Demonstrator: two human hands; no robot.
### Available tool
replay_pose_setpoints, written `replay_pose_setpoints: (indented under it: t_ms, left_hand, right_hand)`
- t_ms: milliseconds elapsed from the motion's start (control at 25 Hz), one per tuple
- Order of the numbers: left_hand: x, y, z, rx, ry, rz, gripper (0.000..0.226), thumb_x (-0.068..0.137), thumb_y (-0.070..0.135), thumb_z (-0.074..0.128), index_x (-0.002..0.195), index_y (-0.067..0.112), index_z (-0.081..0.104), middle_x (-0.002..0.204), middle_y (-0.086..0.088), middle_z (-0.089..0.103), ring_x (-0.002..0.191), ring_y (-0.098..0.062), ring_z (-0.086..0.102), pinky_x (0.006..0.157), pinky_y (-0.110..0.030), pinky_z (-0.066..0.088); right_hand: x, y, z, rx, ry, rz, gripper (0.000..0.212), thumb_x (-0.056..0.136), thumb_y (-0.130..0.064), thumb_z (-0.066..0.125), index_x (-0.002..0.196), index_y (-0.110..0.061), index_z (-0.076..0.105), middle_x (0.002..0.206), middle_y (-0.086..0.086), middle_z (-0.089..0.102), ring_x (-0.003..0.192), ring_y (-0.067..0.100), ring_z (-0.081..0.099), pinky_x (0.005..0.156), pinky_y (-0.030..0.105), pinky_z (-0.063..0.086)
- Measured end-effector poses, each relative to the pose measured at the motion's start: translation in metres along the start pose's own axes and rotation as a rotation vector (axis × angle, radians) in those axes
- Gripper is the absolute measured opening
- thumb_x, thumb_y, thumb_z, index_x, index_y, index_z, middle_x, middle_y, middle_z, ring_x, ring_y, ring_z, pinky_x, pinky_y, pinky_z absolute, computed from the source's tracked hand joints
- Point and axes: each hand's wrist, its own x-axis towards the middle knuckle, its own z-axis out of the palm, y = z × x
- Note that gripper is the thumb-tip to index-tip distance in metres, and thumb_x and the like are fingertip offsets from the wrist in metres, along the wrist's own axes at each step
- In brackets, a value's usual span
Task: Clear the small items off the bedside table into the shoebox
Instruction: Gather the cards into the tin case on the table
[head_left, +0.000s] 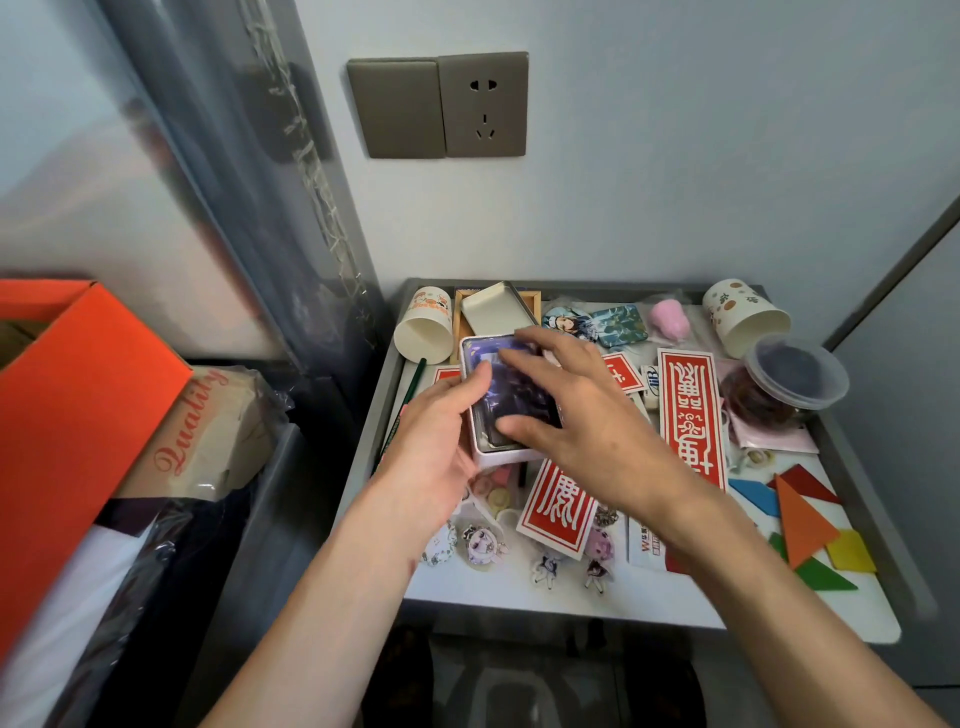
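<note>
1. My left hand (436, 441) grips a white card tin (506, 457) from its left side. The thumb is curled over the top edge and the fingers are hidden beneath.
2. My right hand (582, 415) reaches in from the right of the tin. Its fingers are spread and nearly straight, lying flat on the dark cards (519, 400) inside. It presses on them and holds nothing up.
3. The tin's long axis runs away from me toward the wall, leaning slightly left. I cannot tell whether the tin rests on the surface (519, 597) or is raised just off it.
4. Just behind the tin, its open lid (493, 309) lies tilted, apart from the tin.
5. The orange shoebox (78, 389) is far to the left of the tin, past the surface's left edge and well apart from it. In my judgement the left hand is the nearer one for carrying the tin across, with a sideways move to the left.
6. I think the cards could slip out in transit, since the lid is off.
7. Left of the tin lie a paper cup (423, 332) on its side and a green pencil (410, 395).
8. Right of the tin are red stickers (691, 415). Farther right are a lidded plastic tub (795, 371) and a second cup (743, 317), also on its side.
9. Nearer to me than the tin lie small keychains (483, 543), and to the right of those are coloured tangram pieces (802, 519). Most of the clearing looks yet to be done.
</note>
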Motion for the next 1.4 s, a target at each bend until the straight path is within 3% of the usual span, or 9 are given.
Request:
replay_pose_setpoints:
  t_ms: [320, 440, 640, 760, 1000, 1080, 1200, 1280, 1400]
  left_hand:
    - [-0.001, -0.005, -0.002, 0.141, -0.032, -0.027, 0.032, 0.089, 0.025, 0.069, 0.114, 0.007, 0.065, 0.101, -0.017, 0.075, 0.079, -0.028, 0.071, 0.077, -0.042, 0.052]
    - [0.000, -0.006, -0.003, 0.137, -0.048, -0.052, 0.032, 0.088, 0.026, 0.070, 0.113, 0.007, 0.067, 0.100, -0.015, 0.076, 0.076, -0.025, 0.074, 0.062, -0.037, 0.060]
    - [-0.001, -0.007, -0.002, 0.132, -0.032, -0.057, 0.039, 0.083, 0.027, 0.071, 0.116, 0.006, 0.065, 0.104, -0.017, 0.075, 0.085, -0.029, 0.074, 0.078, -0.047, 0.059]
    - [-0.002, -0.006, -0.003, 0.124, -0.013, -0.045, 0.032, 0.087, 0.025, 0.070, 0.112, 0.006, 0.065, 0.099, -0.016, 0.076, 0.081, -0.028, 0.074, 0.069, -0.042, 0.062]
    - [-0.002, -0.003, -0.004, 0.146, 0.043, 0.020, 0.029, 0.093, 0.022, 0.065, 0.116, 0.004, 0.062, 0.086, -0.012, 0.077, 0.068, -0.024, 0.072, 0.067, -0.038, 0.056]
    - [-0.001, 0.001, -0.006, 0.106, 0.091, 0.063, 0.027, 0.094, 0.019, 0.064, 0.115, 0.003, 0.060, 0.081, -0.011, 0.076, 0.065, -0.023, 0.072, 0.061, -0.037, 0.059]
    - [0.000, 0.013, -0.018, 0.019, 0.192, 0.115, 0.025, 0.095, 0.019, 0.063, 0.113, 0.002, 0.060, 0.082, -0.014, 0.076, 0.064, -0.025, 0.073, 0.057, -0.038, 0.062]
    - [0.000, 0.022, -0.028, -0.048, 0.263, 0.135, 0.026, 0.096, 0.020, 0.061, 0.113, 0.001, 0.061, 0.079, -0.014, 0.076, 0.059, -0.024, 0.072, 0.050, -0.035, 0.059]
    - [0.001, 0.030, -0.038, -0.115, 0.313, 0.126, 0.032, 0.098, 0.024, 0.059, 0.119, -0.001, 0.062, 0.088, -0.017, 0.075, 0.057, -0.023, 0.072, 0.043, -0.029, 0.054]
  right_hand:
    - [0.005, 0.013, -0.007, -0.036, -0.115, -0.007, 0.085, 0.077, -0.042, 0.076, 0.149, -0.024, 0.034, 0.138, -0.013, 0.032, 0.126, 0.002, 0.025, 0.110, 0.023, 0.022]
    - [0.008, 0.015, -0.007, -0.039, -0.131, 0.001, 0.083, 0.075, -0.041, 0.078, 0.146, -0.023, 0.038, 0.134, -0.010, 0.035, 0.120, 0.002, 0.026, 0.102, 0.016, 0.021]
    - [0.012, 0.016, -0.006, -0.012, -0.144, 0.000, 0.079, 0.076, -0.039, 0.078, 0.144, -0.022, 0.039, 0.131, -0.009, 0.035, 0.114, 0.000, 0.024, 0.097, 0.015, 0.023]
    - [0.013, 0.017, -0.003, 0.007, -0.158, -0.008, 0.080, 0.077, -0.038, 0.077, 0.144, -0.022, 0.038, 0.131, -0.009, 0.034, 0.115, 0.000, 0.025, 0.097, 0.015, 0.024]
    - [0.016, 0.013, 0.005, 0.044, -0.148, -0.039, 0.078, 0.080, -0.037, 0.074, 0.147, -0.021, 0.038, 0.133, -0.007, 0.035, 0.122, 0.004, 0.028, 0.100, 0.010, 0.022]
    - [0.019, 0.011, 0.011, 0.142, -0.097, -0.042, 0.072, 0.082, -0.040, 0.071, 0.146, -0.022, 0.042, 0.134, -0.009, 0.038, 0.126, 0.004, 0.033, 0.104, 0.011, 0.025]
    - [0.040, 0.018, 0.016, 0.258, 0.181, 0.083, 0.045, 0.091, -0.039, 0.062, 0.133, -0.023, 0.056, 0.131, -0.007, 0.051, 0.121, 0.004, 0.047, 0.100, 0.015, 0.039]
    - [0.070, 0.031, 0.021, 0.030, 0.226, 0.242, 0.042, 0.091, -0.036, 0.063, 0.129, -0.018, 0.057, 0.130, 0.003, 0.054, 0.123, 0.017, 0.049, 0.103, 0.032, 0.042]
    - [0.111, 0.040, 0.038, -0.360, -0.014, 0.401, 0.071, 0.084, -0.056, 0.063, 0.139, -0.015, 0.045, 0.138, 0.014, 0.045, 0.131, 0.032, 0.038, 0.106, 0.044, 0.036]
